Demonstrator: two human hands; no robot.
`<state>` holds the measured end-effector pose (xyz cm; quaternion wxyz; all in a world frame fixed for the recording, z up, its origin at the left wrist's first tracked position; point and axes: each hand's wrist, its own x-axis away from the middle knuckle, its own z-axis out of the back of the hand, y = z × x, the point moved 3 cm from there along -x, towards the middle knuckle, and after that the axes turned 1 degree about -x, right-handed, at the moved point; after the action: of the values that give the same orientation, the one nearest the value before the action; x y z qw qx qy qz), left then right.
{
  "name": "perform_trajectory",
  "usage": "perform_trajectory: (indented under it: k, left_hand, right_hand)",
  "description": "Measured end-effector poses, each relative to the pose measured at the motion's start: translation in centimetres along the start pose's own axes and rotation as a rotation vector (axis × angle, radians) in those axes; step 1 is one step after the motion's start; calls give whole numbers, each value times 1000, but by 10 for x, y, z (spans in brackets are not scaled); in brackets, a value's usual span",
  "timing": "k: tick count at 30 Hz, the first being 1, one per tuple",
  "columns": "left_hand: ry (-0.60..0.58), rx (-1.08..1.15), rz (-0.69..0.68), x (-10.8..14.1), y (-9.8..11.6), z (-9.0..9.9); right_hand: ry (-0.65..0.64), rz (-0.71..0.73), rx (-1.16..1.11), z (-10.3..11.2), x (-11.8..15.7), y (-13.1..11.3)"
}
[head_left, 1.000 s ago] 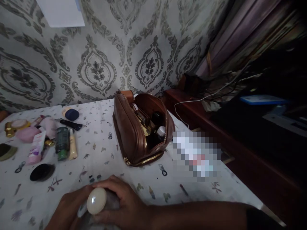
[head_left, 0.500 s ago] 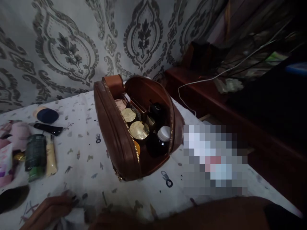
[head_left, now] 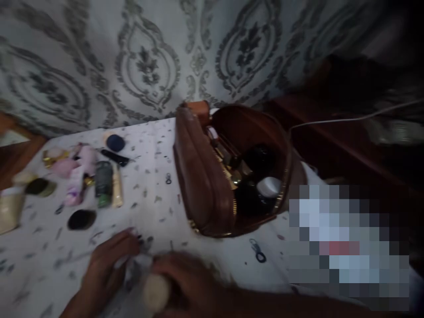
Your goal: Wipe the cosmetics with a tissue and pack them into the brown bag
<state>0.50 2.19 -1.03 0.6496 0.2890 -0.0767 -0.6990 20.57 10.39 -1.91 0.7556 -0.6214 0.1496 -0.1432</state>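
Note:
My left hand (head_left: 107,265) is at the lower middle, fingers bent together at a crumpled white cloth (head_left: 134,269), possibly a tissue; motion blur softens it. Close on its right, my right hand (head_left: 188,278) is wrapped round a small container with a round beige end (head_left: 157,291); its body is hidden by the fingers. Beyond the hands stands a brown toiletry bag (head_left: 202,176), unzipped. Inside are a jar with a white lid (head_left: 269,187), dark containers and gold-toned items.
Left on the patterned white cloth (head_left: 149,194) lie a dark green bottle (head_left: 104,179), a beige tube (head_left: 117,185), a black tube (head_left: 115,157), a purple-white tube (head_left: 74,187), a dark oval item (head_left: 81,219) and a navy round item (head_left: 115,142). A pixelated patch covers the right.
The view has swung left, so the bag appears further right and more items show at left. My right hand has come into view beside my left, with the beige-ended container in it.

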Motion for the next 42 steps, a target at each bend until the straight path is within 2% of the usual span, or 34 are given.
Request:
perform_trajectory:
  k: [1, 2, 5, 9, 14, 20, 23, 25, 28, 30, 35, 37, 42]
  left_hand:
    - [-20, 36, -44, -7, 10, 0]
    - [23, 71, -35, -14, 16, 3]
    - [-3, 149, 2, -23, 24, 6]
    - [40, 198, 63, -17, 20, 9]
    - [159, 221, 148, -16, 13, 19]
    - [235, 94, 201, -17, 3, 62]
    - [235, -44, 251, -14, -20, 89]
    - [228, -150, 300, -17, -41, 107]
    - [199, -344, 338, -34, -70, 128]
    - [124, -487, 352, -54, -84, 135]
    - [-181, -739, 293, -100, -103, 126]
    - [-221, -743, 252, -110, -109, 121]
    - [-217, -677, 158, -120, -128, 116]
  right_hand:
    - [44, -69, -12, 4, 0, -3]
    - [84, -104, -20, 6, 0, -7]
    - [125, -139, -38, 6, -4, -12]
    - [172, -161, -55, -3, -12, -7]
    - [201, -145, -141, -8, -34, -10]
    - [319, -75, -197, -19, -87, -18]
    - [372, -97, -268, -31, -104, -11]
    - [399, -108, -297, -37, -105, -4]
    - [402, -94, -259, -41, -98, 2]
    - [388, -64, -204, -41, -92, 4]
    - [379, -24, -102, -39, -88, 6]
    - [367, -34, -94, -39, -88, 6]
    - [335, -35, -80, -37, -87, -1]
